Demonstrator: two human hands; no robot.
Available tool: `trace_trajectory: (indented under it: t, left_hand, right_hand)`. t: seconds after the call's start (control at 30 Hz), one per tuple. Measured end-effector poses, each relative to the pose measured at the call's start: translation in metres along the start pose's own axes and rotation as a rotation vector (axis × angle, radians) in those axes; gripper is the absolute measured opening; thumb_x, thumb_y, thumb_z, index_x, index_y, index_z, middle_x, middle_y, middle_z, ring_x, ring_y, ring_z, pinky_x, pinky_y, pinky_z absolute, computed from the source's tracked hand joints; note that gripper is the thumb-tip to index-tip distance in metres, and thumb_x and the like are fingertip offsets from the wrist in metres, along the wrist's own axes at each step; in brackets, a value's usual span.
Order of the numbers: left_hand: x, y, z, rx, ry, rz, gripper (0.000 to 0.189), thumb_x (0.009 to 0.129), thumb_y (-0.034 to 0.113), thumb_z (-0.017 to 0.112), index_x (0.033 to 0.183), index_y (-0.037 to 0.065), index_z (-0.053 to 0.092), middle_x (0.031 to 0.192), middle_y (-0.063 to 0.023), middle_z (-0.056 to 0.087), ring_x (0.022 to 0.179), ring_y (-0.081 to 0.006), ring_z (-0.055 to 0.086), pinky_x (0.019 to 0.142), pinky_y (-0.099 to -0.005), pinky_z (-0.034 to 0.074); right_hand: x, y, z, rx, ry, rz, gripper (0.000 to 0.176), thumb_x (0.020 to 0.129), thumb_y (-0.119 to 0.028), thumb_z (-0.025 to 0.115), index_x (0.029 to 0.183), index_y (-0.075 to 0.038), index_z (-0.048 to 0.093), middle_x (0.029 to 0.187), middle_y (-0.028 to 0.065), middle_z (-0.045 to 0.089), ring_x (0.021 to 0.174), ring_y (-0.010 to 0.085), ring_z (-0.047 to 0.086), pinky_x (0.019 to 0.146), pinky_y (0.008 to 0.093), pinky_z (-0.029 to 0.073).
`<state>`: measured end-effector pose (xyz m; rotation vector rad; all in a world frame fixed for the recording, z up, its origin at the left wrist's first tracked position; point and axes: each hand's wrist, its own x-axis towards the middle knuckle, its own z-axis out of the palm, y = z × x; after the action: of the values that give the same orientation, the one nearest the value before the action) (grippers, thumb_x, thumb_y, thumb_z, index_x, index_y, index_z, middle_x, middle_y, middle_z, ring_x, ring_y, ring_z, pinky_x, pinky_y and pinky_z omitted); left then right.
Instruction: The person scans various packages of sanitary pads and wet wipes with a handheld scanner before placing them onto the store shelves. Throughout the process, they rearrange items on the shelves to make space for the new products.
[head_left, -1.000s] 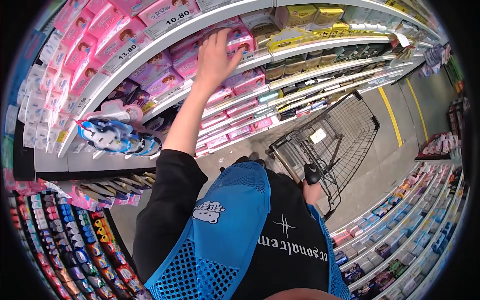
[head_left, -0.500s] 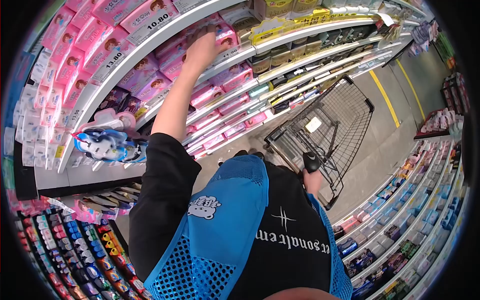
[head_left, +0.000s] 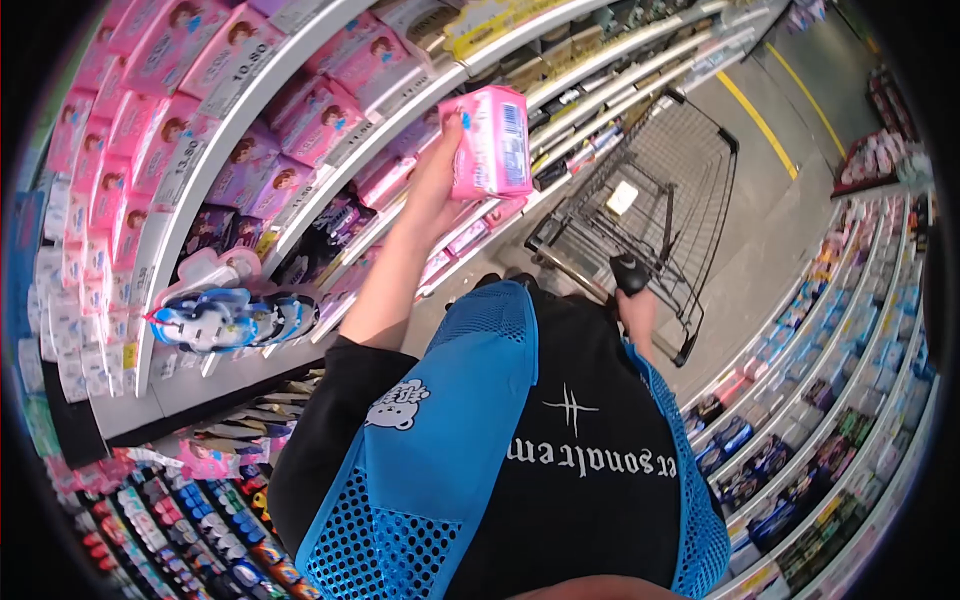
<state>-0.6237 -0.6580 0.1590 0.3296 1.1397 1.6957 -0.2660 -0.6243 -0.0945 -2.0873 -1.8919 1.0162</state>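
My left hand (head_left: 437,185) is wrapped around a pink pack of sanitary pads (head_left: 490,145), held up in front of the shelves. The pack's end, with a barcode, faces up toward me. My right hand (head_left: 638,318), partly hidden at the wrist by my blue vest, grips the black handle (head_left: 629,276) of a wire shopping cart (head_left: 690,190). Similar pink packs (head_left: 318,120) with a cartoon girl on them fill the shelf (head_left: 345,150) to the left of my left hand.
Price tags line the shelf edges. A blue and white display piece (head_left: 215,318) sticks out from the shelf at left. More stocked shelves (head_left: 830,400) run along the right. Yellow lines (head_left: 757,125) mark the grey floor (head_left: 790,150) beyond the cart.
My left hand has come off the upper shelf and moved right and down, bringing out the pink pack. My right hand stays on the cart handle. The view has shifted slightly.
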Motion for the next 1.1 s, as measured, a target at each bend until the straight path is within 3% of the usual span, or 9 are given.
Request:
trace_trajectory:
  t: [0.07, 0.1, 0.13, 0.4, 0.53, 0.67, 0.7, 0.83, 1.1]
  left_hand:
    - [-0.001, -0.042, -0.007, -0.448, -0.154, -0.191, 0.056, 0.102, 0.049, 0.043, 0.134, 0.003, 0.051, 0.114, -0.0157, 0.065, 0.099, -0.0292, 0.065, 0.088, -0.0456, 0.053]
    - [-0.001, -0.065, -0.017, -0.846, -0.400, -0.407, 0.055, 0.101, 0.048, 0.043, 0.135, 0.005, 0.051, 0.114, -0.0173, 0.063, 0.098, -0.0303, 0.063, 0.086, -0.0473, 0.051]
    - [-0.012, -0.075, -0.009, -0.873, -0.354, -0.418, 0.054, 0.099, 0.044, 0.047, 0.134, 0.004, 0.051, 0.114, -0.0168, 0.061, 0.092, -0.0290, 0.060, 0.081, -0.0423, 0.052]
    - [-0.017, -0.093, -0.002, -0.593, -0.466, -0.303, 0.062, 0.100, 0.047, 0.043, 0.140, 0.001, 0.046, 0.119, -0.0167, 0.060, 0.095, -0.0309, 0.062, 0.080, -0.0412, 0.054]
    - [-0.012, -0.089, -0.001, -0.330, -0.340, -0.296, 0.057, 0.102, 0.045, 0.038, 0.137, 0.000, 0.049, 0.116, -0.0173, 0.065, 0.089, -0.0298, 0.068, 0.078, -0.0412, 0.056]
    - [0.003, -0.080, -0.018, -0.300, -0.369, -0.486, 0.042, 0.102, 0.029, 0.041, 0.133, 0.002, 0.049, 0.120, -0.0126, 0.065, 0.107, -0.0243, 0.067, 0.093, -0.0397, 0.054]
    - [0.010, -0.075, -0.019, -0.353, -0.515, -0.575, 0.039, 0.099, 0.023, 0.047, 0.132, 0.002, 0.048, 0.120, -0.0122, 0.066, 0.105, -0.0223, 0.068, 0.090, -0.0380, 0.056]
    - [0.021, -0.081, -0.023, -0.204, -0.373, -0.589, 0.041, 0.096, 0.016, 0.052, 0.133, -0.003, 0.051, 0.120, -0.0149, 0.066, 0.102, -0.0241, 0.069, 0.089, -0.0377, 0.056]
    - [0.032, -0.090, -0.019, -0.103, -0.351, -0.631, 0.031, 0.097, 0.022, 0.056, 0.121, 0.004, 0.060, 0.110, -0.0102, 0.070, 0.095, -0.0186, 0.071, 0.081, -0.0342, 0.059]
  right_hand:
    - [-0.006, -0.015, -0.015, 0.109, -0.078, 0.070, 0.040, 0.078, -0.028, 0.071, 0.097, 0.007, 0.066, 0.073, 0.0222, 0.070, 0.070, 0.0348, 0.071, 0.073, 0.0439, 0.056]
    - [-0.009, -0.018, -0.018, 0.139, -0.081, 0.081, 0.040, 0.079, -0.028, 0.070, 0.096, 0.007, 0.066, 0.070, 0.0210, 0.069, 0.065, 0.0326, 0.071, 0.070, 0.0425, 0.057]
    - [-0.011, -0.018, -0.018, 0.169, -0.087, 0.087, 0.039, 0.079, -0.027, 0.070, 0.095, 0.008, 0.066, 0.066, 0.0199, 0.069, 0.060, 0.0305, 0.071, 0.068, 0.0410, 0.057]
    - [-0.009, -0.006, -0.010, 0.141, -0.072, 0.069, 0.036, 0.080, -0.026, 0.070, 0.094, 0.007, 0.066, 0.062, 0.0161, 0.068, 0.054, 0.0269, 0.070, 0.063, 0.0372, 0.058]
    - [-0.017, -0.018, -0.019, 0.189, -0.098, 0.098, 0.036, 0.081, -0.026, 0.071, 0.097, 0.006, 0.066, 0.066, 0.0160, 0.070, 0.056, 0.0252, 0.071, 0.064, 0.0363, 0.058]
    - [-0.014, -0.007, -0.016, 0.230, -0.133, 0.081, 0.038, 0.079, -0.027, 0.073, 0.098, 0.005, 0.067, 0.068, 0.0157, 0.070, 0.057, 0.0254, 0.071, 0.063, 0.0359, 0.057]
    - [-0.011, 0.006, -0.008, 0.252, -0.079, 0.011, 0.033, 0.079, -0.025, 0.075, 0.095, 0.003, 0.068, 0.067, 0.0139, 0.070, 0.058, 0.0234, 0.071, 0.062, 0.0347, 0.056]
    - [-0.034, -0.033, -0.053, 0.445, -0.135, -0.096, 0.016, 0.079, -0.011, 0.074, 0.090, -0.001, 0.070, 0.067, 0.0092, 0.069, 0.061, 0.0168, 0.068, 0.064, 0.0319, 0.053]
    - [-0.078, -0.107, -0.128, 0.545, -0.047, -0.561, 0.036, 0.072, -0.005, 0.081, 0.104, 0.001, 0.066, 0.093, 0.0078, 0.072, 0.083, 0.0142, 0.065, 0.080, 0.0298, 0.052]
